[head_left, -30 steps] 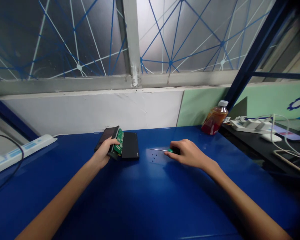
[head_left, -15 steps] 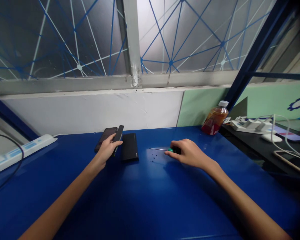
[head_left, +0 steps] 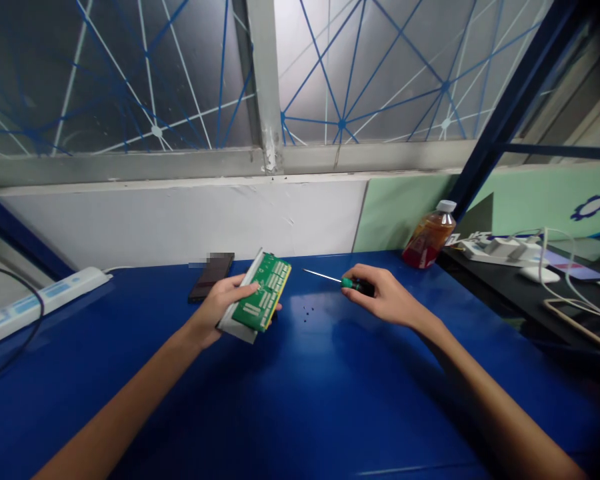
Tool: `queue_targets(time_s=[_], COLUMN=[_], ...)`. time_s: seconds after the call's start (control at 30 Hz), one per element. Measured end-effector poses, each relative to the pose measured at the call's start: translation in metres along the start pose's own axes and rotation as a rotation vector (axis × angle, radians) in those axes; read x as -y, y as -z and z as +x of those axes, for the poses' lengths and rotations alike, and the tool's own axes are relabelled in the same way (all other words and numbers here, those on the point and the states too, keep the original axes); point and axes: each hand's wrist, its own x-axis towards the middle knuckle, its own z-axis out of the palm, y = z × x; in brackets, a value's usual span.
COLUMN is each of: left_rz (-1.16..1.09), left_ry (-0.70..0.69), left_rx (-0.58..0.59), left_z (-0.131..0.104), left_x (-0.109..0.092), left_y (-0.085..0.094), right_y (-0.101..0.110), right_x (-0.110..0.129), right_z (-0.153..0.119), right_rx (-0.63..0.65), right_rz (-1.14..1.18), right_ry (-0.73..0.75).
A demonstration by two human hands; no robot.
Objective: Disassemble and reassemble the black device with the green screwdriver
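Your left hand (head_left: 219,308) grips the green circuit board (head_left: 261,301) mid-frame, tilted up; your right hand (head_left: 386,295) holds the screwdriver (head_left: 337,279). Next, bring its tip to a board screw.

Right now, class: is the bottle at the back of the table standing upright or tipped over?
Upright. The bottle stands on its base at the table's far edge, white cap on top, leaning only slightly in this view.

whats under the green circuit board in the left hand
The green circuit board sits in a pale tray-like casing, gripped by the left hand. Whatever lies on the blue table beneath them is hidden.
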Motion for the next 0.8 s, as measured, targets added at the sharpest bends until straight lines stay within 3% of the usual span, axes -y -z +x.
queue_targets(time_s=[0.2,0.47,0.63,0.8], left_rz=[0.332,0.581,0.651,0.763], left_ry=[0.102,0.048,-0.015,-0.248], left_rx=[0.223,0.433,0.439,0.328], left_z=[-0.008,-0.008,-0.006,-0.006], left_x=[0.008,0.019,0.016,0.021], left_y=[-0.007,-0.013,-0.009,-0.01], right_y=[-0.002,0.001,0.0,-0.003], right_x=[-0.008,-0.005,0.003,0.013], right_z=[-0.001,0.001,0.002,0.002], right_rx=[-0.065,-0.256,-0.295,-0.264], right_rz=[0.127,0.112,0.232,0.487], right_ry=[0.0,0.069,0.015,-0.084])
